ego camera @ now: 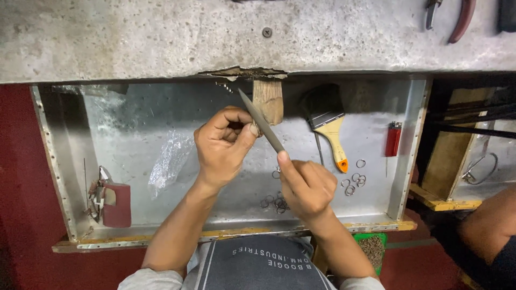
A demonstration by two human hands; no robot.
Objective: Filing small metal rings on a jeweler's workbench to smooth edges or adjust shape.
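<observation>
Left hand: fingers curled tight on a small, hidden piece against the wooden peg at the table's front edge.
Right hand: fingers clamped on a slim file.
Risk: file may skid onto knuckles (the piece could drop among the rings).

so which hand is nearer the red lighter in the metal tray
Right. The right hand holds the slim metal file left of the red lighter; the left hand is farther left, at the wooden peg.

bare forearms, light grey short sleeves, dark grey printed apron
</observation>
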